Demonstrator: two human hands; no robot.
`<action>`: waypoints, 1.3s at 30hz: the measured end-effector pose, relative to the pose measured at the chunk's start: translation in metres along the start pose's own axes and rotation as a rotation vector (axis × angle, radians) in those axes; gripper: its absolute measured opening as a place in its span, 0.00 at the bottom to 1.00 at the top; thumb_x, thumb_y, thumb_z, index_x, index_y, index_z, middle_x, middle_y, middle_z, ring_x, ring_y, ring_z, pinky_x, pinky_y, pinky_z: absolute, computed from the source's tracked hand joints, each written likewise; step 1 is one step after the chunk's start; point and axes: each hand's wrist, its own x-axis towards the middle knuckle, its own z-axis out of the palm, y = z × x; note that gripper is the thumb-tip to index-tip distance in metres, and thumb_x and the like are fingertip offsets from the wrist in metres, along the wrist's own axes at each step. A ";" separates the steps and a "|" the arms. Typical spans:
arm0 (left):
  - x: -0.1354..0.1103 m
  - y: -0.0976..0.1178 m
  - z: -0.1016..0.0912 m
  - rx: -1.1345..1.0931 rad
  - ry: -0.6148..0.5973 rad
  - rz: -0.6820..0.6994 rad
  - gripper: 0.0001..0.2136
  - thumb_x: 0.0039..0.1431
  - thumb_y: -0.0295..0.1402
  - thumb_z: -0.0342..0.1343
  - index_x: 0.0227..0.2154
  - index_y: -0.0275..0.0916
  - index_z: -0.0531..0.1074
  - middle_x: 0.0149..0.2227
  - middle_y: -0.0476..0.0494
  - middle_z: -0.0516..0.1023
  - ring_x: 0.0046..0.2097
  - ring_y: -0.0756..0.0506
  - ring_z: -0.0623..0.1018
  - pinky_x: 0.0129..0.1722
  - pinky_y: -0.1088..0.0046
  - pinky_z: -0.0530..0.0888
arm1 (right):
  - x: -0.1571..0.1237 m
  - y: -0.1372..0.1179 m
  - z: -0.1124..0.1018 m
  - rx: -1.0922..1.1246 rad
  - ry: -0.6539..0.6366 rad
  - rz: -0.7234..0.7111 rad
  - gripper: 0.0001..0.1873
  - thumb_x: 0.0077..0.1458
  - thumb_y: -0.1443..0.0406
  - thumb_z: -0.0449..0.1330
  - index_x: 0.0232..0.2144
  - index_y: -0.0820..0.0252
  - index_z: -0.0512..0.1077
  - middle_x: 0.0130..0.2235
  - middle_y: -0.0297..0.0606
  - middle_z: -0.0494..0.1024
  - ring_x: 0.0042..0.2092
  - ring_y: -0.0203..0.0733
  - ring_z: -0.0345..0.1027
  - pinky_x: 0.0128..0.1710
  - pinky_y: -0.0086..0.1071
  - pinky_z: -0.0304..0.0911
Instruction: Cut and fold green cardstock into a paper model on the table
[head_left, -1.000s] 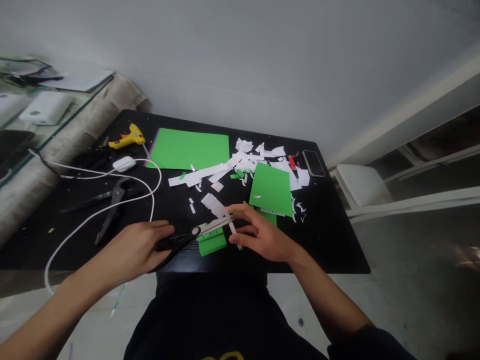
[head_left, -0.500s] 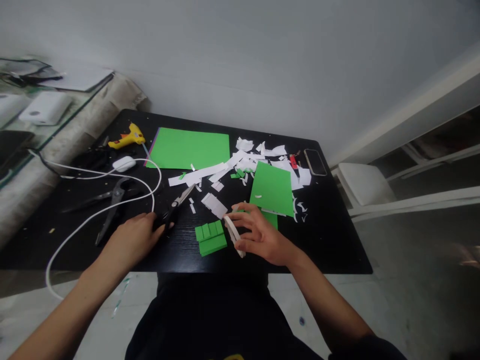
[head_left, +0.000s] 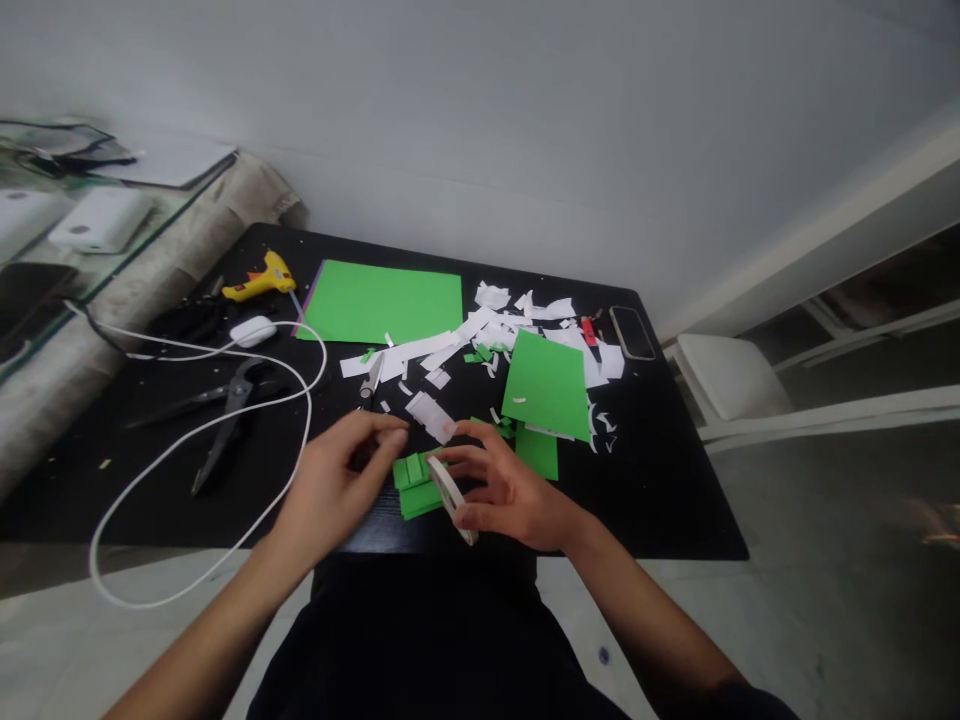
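Observation:
My right hand (head_left: 517,495) grips a thin white ring, which looks like a roll of tape (head_left: 452,500), tilted on edge between thumb and fingers. Partly behind that roll lies a folded green paper piece (head_left: 420,502) with several raised strips along its upper part. My left hand (head_left: 341,480) hovers at the left of this piece, its fingers curved and the thumb apart, with nothing visible in it. Just beyond the left hand are scissors (head_left: 367,388), their handles mostly hidden. A small white paper piece (head_left: 430,415) rests between the hands, further back.
Green sheets (head_left: 382,305) and white paper scraps (head_left: 487,325) cover the back. A yellow glue gun (head_left: 262,278), larger black scissors (head_left: 225,420) and a looping white cable (head_left: 300,375) occupy the left. At right are a green card (head_left: 547,385) and a phone (head_left: 632,332).
My left hand has moved right, away from the scissors' handles and towards the folded green paper. My right hand, still holding the roll, has shifted slightly left and nearer to me.

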 end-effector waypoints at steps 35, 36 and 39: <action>-0.026 -0.036 0.027 -0.779 0.250 -0.332 0.16 0.57 0.42 0.69 0.40 0.39 0.72 0.33 0.48 0.80 0.32 0.49 0.78 0.32 0.73 0.75 | 0.111 -0.027 -0.046 -1.111 0.044 0.014 0.09 0.56 0.73 0.67 0.35 0.57 0.73 0.39 0.39 0.79 0.41 0.45 0.73 0.45 0.40 0.68; -0.025 -0.038 0.029 -0.778 0.266 -0.331 0.17 0.56 0.42 0.70 0.41 0.39 0.72 0.36 0.46 0.81 0.34 0.48 0.79 0.34 0.73 0.76 | 0.107 -0.028 -0.048 -1.046 0.093 -0.002 0.08 0.58 0.71 0.67 0.35 0.57 0.72 0.39 0.38 0.78 0.40 0.44 0.72 0.44 0.39 0.68; -0.021 -0.036 0.041 -0.771 0.287 -0.300 0.19 0.55 0.40 0.71 0.43 0.41 0.71 0.43 0.44 0.82 0.41 0.47 0.81 0.40 0.71 0.78 | 0.092 -0.028 -0.045 -0.635 0.250 -0.075 0.08 0.57 0.66 0.68 0.35 0.56 0.71 0.37 0.36 0.78 0.39 0.43 0.74 0.42 0.39 0.70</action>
